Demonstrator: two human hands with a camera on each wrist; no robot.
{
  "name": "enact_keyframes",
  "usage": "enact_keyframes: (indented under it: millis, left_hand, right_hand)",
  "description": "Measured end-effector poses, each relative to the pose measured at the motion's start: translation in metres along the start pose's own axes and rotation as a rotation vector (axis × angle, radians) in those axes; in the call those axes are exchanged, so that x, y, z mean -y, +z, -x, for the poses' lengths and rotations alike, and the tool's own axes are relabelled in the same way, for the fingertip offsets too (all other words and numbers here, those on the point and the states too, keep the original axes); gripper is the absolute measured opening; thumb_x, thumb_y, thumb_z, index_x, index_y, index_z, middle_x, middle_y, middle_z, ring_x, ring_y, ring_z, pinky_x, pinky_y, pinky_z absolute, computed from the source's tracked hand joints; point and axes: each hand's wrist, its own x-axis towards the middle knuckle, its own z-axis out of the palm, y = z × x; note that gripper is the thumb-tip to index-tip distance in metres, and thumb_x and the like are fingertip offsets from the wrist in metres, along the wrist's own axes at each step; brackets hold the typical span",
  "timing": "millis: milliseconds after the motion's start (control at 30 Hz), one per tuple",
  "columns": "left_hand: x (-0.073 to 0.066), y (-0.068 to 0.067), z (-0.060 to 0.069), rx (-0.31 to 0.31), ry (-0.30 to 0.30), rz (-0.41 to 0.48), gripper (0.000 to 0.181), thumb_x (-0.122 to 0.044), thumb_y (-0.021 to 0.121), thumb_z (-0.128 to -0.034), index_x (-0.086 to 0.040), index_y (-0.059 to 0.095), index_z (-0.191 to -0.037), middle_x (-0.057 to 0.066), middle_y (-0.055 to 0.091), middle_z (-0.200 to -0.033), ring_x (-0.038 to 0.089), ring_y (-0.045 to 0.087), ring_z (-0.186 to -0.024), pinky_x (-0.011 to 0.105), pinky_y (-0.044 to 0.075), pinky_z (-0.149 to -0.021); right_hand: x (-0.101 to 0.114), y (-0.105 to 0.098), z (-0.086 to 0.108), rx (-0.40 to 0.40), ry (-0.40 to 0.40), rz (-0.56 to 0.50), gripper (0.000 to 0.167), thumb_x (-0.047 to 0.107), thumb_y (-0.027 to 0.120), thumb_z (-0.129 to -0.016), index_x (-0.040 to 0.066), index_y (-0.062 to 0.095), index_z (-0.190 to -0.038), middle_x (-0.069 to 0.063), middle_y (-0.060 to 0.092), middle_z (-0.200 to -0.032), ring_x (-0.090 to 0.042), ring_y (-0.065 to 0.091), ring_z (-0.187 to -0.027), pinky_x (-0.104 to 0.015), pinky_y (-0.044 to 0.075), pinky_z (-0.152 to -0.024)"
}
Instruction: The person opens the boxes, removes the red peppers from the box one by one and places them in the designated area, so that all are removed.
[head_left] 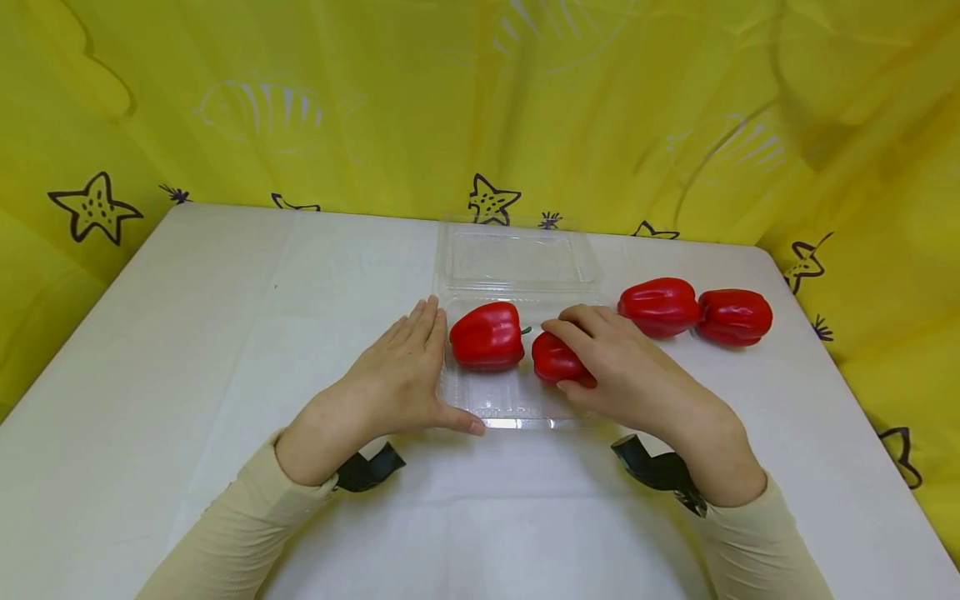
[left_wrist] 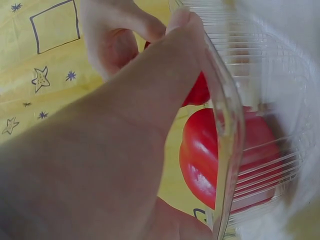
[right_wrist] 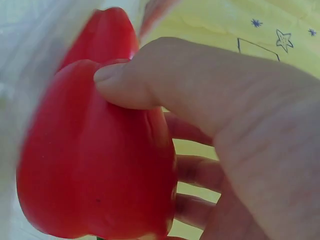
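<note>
A clear plastic clamshell box (head_left: 495, 408) lies on the table with its lid (head_left: 517, 258) folded back. One red bell pepper (head_left: 487, 337) rests in the box's left part, its green stem toward the right. My right hand (head_left: 622, 367) grips a second red bell pepper (right_wrist: 100, 155) over the box's right part, thumb on the near side and fingers on the far side. Along the box's left edge lies my left hand (head_left: 405, 367), fingers straight and thumb stretched along the near rim. In the left wrist view the first pepper shows partly through the box wall (left_wrist: 230, 150).
Two more red bell peppers, one (head_left: 660, 307) beside the other (head_left: 735, 317), lie on the white table (head_left: 187, 333) right of the box. A yellow patterned curtain (head_left: 375, 100) hangs behind the table and along its sides.
</note>
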Motion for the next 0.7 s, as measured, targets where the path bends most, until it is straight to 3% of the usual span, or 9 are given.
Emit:
enact_keyframes:
  millis: [333,700]
  left_hand:
    - [0.003,-0.003,0.001,0.013,0.002,-0.014,0.137,-0.079,0.071,-0.0669,0.006,0.010,-0.156,0.021,0.004,-0.166,0.035,0.005,-0.155,0.047,0.014,-0.126]
    - [0.005,-0.006,0.003,0.004,0.019,-0.016,0.136,-0.077,0.072,-0.0665,0.007,0.013,-0.155,0.022,0.006,-0.166,0.035,0.006,-0.155,0.047,0.014,-0.126]
  right_hand:
    - [-0.007,-0.016,0.011,-0.127,0.002,-0.015,0.060,0.023,0.081,-0.081,0.009,0.058,-0.134,-0.008,0.058,-0.127,-0.028,0.057,-0.117,-0.048,0.053,-0.099]
    - [-0.009,-0.029,0.021,-0.182,0.059,-0.013,0.066,0.018,0.084,-0.077,0.010,0.056,-0.137,-0.011,0.056,-0.133,-0.029,0.055,-0.119,-0.049,0.058,-0.089]
